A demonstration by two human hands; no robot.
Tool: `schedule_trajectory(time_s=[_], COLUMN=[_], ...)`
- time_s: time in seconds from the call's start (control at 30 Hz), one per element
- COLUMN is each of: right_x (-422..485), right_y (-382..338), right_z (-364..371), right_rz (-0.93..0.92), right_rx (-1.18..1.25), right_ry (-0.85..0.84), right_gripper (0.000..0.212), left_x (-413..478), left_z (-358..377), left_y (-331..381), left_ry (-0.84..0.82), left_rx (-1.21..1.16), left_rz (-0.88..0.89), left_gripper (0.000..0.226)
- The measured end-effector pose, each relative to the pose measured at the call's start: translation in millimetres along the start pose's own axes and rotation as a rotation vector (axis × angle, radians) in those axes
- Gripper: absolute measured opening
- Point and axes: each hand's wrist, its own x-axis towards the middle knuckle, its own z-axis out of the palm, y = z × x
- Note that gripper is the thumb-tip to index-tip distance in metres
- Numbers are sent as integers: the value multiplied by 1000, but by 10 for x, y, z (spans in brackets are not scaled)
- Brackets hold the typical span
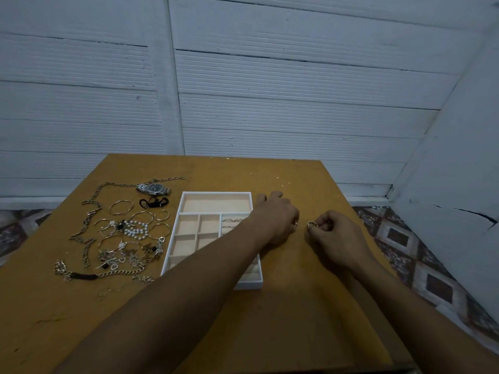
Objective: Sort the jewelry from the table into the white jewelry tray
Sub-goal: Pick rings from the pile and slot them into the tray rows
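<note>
Pinching ring (313,224) in curled right hand (337,238). Resting left hand (275,220) just left of the pinch, forearm crossing white jewelry tray (216,193), grip impossible to tell. Open table (297,179) beyond the pinch.

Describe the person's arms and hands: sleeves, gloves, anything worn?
Left hand and right hand: no gloves. Left forearm and right forearm: no sleeves, watch or wristband in view. A small glint at the left hand may be a ring; worn or held, cannot tell.

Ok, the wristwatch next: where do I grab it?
Pinch the wristwatch across its case from above, at the near and far edges: it lies flat, face up, with the band running left and right. A chain runs close behind it.
</note>
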Motion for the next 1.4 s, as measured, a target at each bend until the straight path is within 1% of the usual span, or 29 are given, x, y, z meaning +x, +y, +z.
schedule_trajectory(time_s=[0.07,0.17,0.23,0.3,0.37,0.43,0.53,0.57,0.63,0.77,0.9,1.03,1.17,1.23,1.4], right_x=[-7,-15,-19,-24,-41,-62,-96,-110,-142,-179,-197,-231,-264,-272,-285], right_y=[-5,-3,2,12,26,16,-62,-102,-194,-360,-525,-666,-756,-768,-753], right_z=[-3,-23,-54,-89,-117,-129,-115,-104,-71,49,199,317,350,342,305], right_rz=[1,12,41,74,80,73,71,69,51,-5,-57,-160,-254,-279,-303], right_rx=[13,43,101,164,200,222,233,233,240,232,237,153,50,9,-18], right_ry=[-1,-5,-2,5,7,-7,-29,-41,-81,-141,-161,-191,-191,-199,-199], right_gripper=[9,9,7,6,8,8,10,12,14,15,11,11,9,8,14], left_x=[-10,-51,-79,-101,-135,-205,-411,-497,-672,-992,-1261,-1418,-1488,-1501,-1485], left_z=[6,10,0,-36,-99,-168,-271,-296,-326,-303,-280,-275,-321,-339,-325], left_y=[13,12,-1,-9,-17,-51,-182,-246,-401,-736,-935,-1022,-1036,-1028,-975], left_ry=[40,128,183,233,248,264,279,269,244,236,278,285,299,292,260], left_rx=[1,-52,-104,-134,-195,-283,-469,-535,-591,-679,-669,-648,-610,-600,-584], left_rz=[11,41,49,52,40,14,9,11,-11,-148,-236,-227,-232,-231,-229], left_gripper=[29,18,11,9,11,18,24,24,22,6,6,2,8,10,15])
